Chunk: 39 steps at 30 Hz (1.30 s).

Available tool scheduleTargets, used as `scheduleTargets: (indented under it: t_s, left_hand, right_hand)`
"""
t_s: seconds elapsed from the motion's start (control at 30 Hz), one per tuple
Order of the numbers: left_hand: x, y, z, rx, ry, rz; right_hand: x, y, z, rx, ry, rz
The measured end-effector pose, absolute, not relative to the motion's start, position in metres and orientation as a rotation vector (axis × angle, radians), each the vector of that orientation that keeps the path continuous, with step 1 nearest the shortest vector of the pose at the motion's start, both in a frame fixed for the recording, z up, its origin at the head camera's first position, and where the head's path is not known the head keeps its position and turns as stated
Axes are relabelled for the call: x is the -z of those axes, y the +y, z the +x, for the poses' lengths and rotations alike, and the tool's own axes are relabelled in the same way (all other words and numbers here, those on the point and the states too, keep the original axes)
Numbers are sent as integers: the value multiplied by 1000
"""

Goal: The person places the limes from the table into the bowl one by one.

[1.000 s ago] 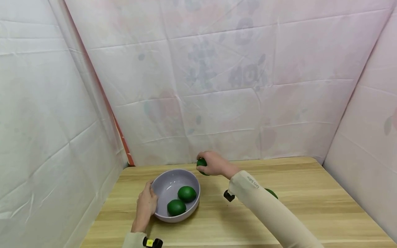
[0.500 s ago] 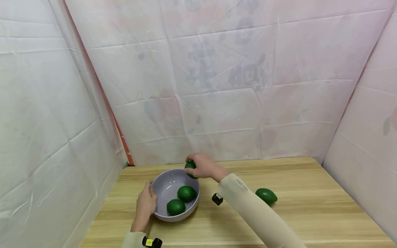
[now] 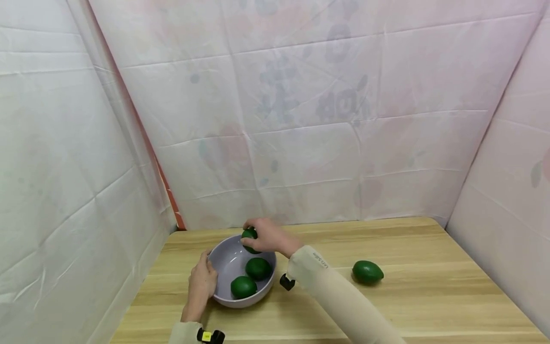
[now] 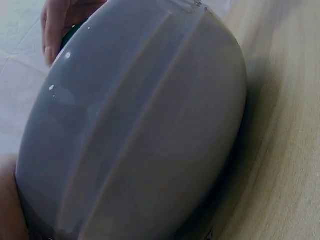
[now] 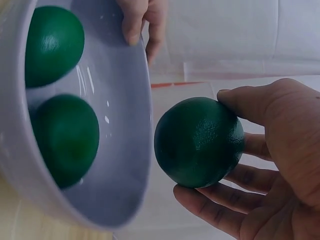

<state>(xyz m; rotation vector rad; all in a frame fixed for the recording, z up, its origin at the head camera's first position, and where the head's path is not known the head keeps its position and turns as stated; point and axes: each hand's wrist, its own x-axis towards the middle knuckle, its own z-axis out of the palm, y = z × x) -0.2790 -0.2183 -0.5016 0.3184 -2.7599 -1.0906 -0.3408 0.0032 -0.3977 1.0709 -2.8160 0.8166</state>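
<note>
Four green, lime-like fruits show in all: one held, two in a bowl and one on the desk. The single right hand (image 3: pixel 268 235) grips the held fruit (image 3: pixel 249 235) between its thumb and fingertips, up in the air over the far side of the one lavender bowl (image 3: pixel 227 260); the right wrist view shows a gap between this fruit and the rim. The single left hand (image 3: pixel 203 281) grips the bowl's left rim, with one digit over the inside and others outside.

Inside, two fruits lie close together toward the near right: the farther fruit (image 3: pixel 258 268) and the nearer fruit (image 3: pixel 243 287). The fourth fruit (image 3: pixel 367 272) lies on its side on the one wooden desk (image 3: pixel 429 296), well apart to the right of the bowl, its pointed end turned right.

Two beige sleeves (image 3: pixel 339 296) cover the forearms, and two black wrist devices (image 3: pixel 287 282) show, one per arm; the left one carries one yellow label (image 3: pixel 206 336). Three pale sheets (image 3: pixel 301 143) surround the desk.
</note>
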Motion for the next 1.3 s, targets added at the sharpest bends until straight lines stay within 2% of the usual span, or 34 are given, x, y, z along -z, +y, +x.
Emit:
scheduleTargets:
  t_s: [0.47, 1.0, 1.3]
  left_hand:
    - [502, -222, -279, 1090, -2749, 294]
    - [504, -222, -279, 1079, -2750, 280]
    - [503, -221, -280, 1091, -2748, 280]
  right_hand:
    - [426, -24, -338, -1084, -2839, 1031]
    - [458, -43, -335, -1393, -2862, 832]
    - [463, -49, -330, -1477, -2876, 715]
